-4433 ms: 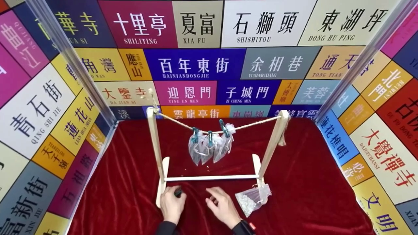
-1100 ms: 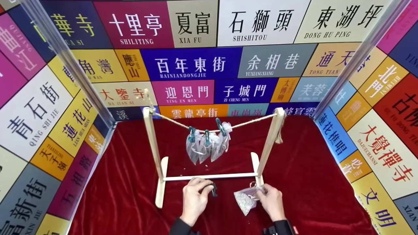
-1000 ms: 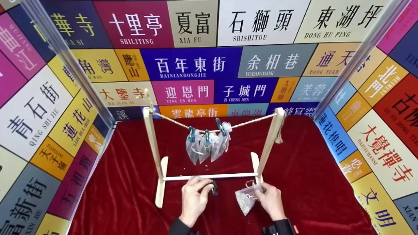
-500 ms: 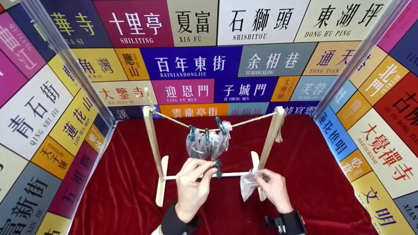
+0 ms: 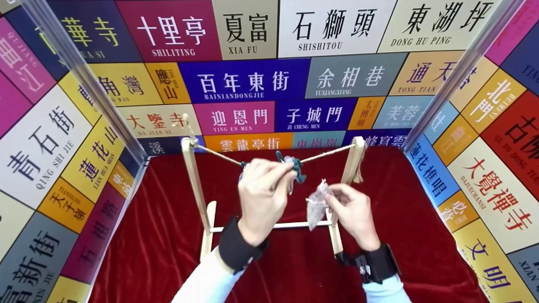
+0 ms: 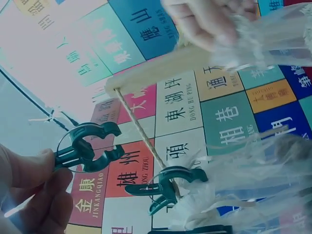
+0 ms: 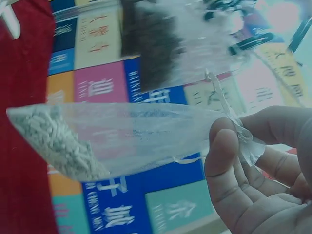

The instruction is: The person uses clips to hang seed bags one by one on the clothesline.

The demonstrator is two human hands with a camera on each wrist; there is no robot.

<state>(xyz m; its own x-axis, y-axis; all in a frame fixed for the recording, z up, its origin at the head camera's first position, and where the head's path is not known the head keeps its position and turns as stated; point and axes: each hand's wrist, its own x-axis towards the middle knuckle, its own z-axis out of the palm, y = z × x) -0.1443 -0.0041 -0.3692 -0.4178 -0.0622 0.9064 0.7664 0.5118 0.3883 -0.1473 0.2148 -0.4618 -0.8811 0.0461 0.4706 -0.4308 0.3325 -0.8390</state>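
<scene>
My left hand (image 5: pixel 263 198) pinches the handles of a dark green clothespin (image 6: pixel 90 148) close in front of the rope (image 5: pixel 219 154). The clothespin's two curved ends stand apart with nothing between them. Between thumb and fingers, my right hand (image 5: pixel 353 212) holds the gathered neck of a sheer drawstring bag (image 7: pixel 136 139), with pale pellets in its lower end. This bag hangs off the table, right of the left hand. On the rope, other sheer bags (image 6: pixel 243 170) hang from green clothespins (image 6: pixel 170 187); in the head view the left hand mostly hides them.
The rope runs between two wooden posts (image 5: pixel 193 181) joined low down by a white crossbar (image 5: pixel 294 225). Its frayed end (image 5: pixel 358 172) dangles at the right post. Dark red cloth (image 5: pixel 160 252) covers the table, and panels with printed lettering (image 5: pixel 244 80) enclose it.
Both hands have risen from the table toward the rope. The right hand has taken hold of the bag at its neck and lifted it; the left has carried the clothespin up and forward.
</scene>
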